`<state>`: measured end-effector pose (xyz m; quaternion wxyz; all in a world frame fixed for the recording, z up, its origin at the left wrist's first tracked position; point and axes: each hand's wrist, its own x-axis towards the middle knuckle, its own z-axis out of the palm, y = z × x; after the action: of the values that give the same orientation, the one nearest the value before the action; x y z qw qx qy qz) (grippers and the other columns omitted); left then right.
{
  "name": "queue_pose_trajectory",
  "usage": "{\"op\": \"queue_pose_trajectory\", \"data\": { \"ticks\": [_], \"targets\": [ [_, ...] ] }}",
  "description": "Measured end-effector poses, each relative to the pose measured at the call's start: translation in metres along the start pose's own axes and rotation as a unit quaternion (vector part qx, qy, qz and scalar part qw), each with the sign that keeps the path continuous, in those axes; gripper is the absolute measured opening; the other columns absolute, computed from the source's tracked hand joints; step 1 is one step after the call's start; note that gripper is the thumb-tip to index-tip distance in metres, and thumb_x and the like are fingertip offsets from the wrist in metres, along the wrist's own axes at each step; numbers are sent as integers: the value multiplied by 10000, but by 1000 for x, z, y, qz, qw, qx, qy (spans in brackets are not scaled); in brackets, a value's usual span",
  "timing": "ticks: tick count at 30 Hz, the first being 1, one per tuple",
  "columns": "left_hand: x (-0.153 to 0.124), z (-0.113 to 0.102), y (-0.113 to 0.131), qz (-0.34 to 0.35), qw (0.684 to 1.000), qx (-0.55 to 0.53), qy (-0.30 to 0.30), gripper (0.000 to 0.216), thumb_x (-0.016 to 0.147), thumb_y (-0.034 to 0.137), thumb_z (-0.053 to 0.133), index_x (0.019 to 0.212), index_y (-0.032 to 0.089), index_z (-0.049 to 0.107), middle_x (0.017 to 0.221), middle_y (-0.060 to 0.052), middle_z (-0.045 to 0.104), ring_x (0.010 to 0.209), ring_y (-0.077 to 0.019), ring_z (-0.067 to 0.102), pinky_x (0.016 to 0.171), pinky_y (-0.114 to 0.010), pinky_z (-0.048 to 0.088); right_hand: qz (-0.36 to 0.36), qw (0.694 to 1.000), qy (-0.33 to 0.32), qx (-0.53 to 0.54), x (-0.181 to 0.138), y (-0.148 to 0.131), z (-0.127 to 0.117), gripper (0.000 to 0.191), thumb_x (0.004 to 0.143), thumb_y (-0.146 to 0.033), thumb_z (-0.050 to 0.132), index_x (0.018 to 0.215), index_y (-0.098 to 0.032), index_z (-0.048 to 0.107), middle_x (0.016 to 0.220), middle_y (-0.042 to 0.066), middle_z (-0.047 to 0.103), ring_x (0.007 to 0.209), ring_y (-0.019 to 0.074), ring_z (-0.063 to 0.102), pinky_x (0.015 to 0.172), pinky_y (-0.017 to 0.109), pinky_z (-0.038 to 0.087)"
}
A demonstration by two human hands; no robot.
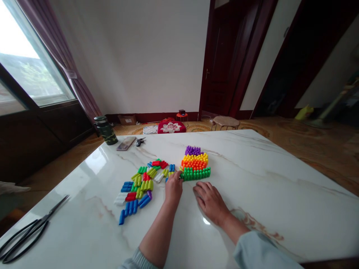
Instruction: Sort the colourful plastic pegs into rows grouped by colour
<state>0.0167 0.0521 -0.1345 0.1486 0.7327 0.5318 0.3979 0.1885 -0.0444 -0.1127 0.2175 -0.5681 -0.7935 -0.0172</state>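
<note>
A block of upright pegs stands on the white marble table, in rows of purple, yellow, orange and green. My left hand reaches its left end, fingers curled at the green row, pinching a small peg I can barely make out. My right hand lies flat on the table just in front of the green row, fingers stretched out, holding nothing. Loose pegs in blue, green, yellow-green, red and white lie scattered to the left of my left hand.
Black scissors lie at the table's near left edge. A dark green bottle, a phone and keys sit at the far left corner. Beyond the table are a red bag and a low stool.
</note>
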Motion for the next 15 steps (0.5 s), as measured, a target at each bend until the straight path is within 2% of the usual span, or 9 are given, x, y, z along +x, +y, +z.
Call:
{"op": "queue_pose_trajectory", "data": {
  "ticks": [8, 15],
  "targets": [
    [-2, -1, 4, 15, 998, -49, 42, 333, 785, 22, 537, 1067, 198, 566, 961, -54, 602, 750, -149, 607, 745, -294, 511, 3, 1000, -8, 8, 1, -1, -1, 339, 870, -175, 542, 1202, -239, 576, 1273, 75, 557, 1150, 238, 461, 963, 372, 413],
    [-4, -2, 6, 16, 999, -31, 20, 361, 770, 44, 592, 1089, 205, 542, 964, -54, 609, 760, -162, 609, 762, -314, 508, -2, 1000, -2, 4, 1, -1, -2, 329, 878, -187, 528, 1199, -241, 579, 1266, 83, 564, 1145, 243, 468, 954, 375, 416]
  ]
}}
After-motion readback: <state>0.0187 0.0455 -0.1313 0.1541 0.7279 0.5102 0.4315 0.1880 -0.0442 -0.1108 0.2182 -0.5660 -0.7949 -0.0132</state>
